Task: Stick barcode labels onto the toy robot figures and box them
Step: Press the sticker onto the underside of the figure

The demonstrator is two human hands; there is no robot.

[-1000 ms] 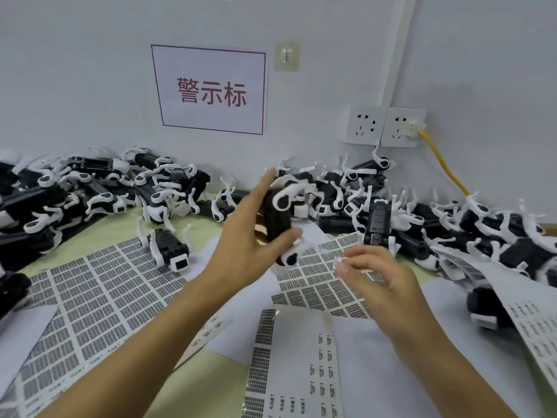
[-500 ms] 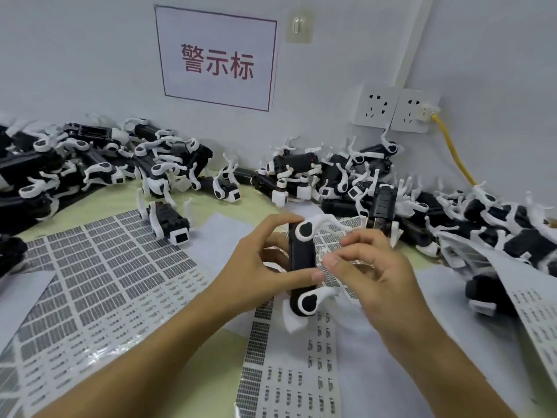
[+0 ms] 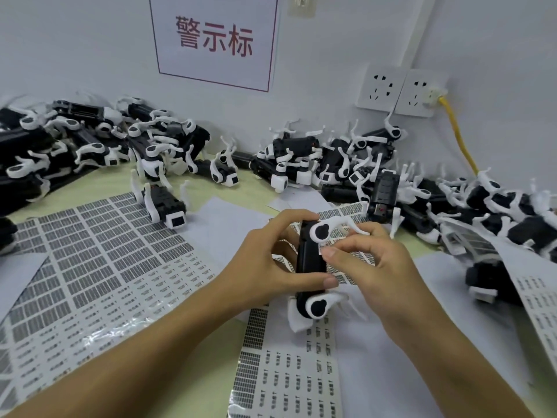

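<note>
Against a grey wall, a yellow-green table point(image 3: 99, 188) carries label sheets point(image 3: 99, 267). The left hand point(image 3: 265, 267) grips 1 toy robot figure point(image 3: 310, 260); the right hand point(image 3: 376, 267) pinches a label point(image 3: 322, 248) (partly hidden) at its side. Best press it flat, squarely.

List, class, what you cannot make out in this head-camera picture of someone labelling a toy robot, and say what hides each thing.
- Barcode label: the right hand covers the spot on the toy robot, so no label shows.
- Print on the label sheets: too small and blurred to read.
- Toy's left side: behind the left hand.
- Any box: none in view.
</note>
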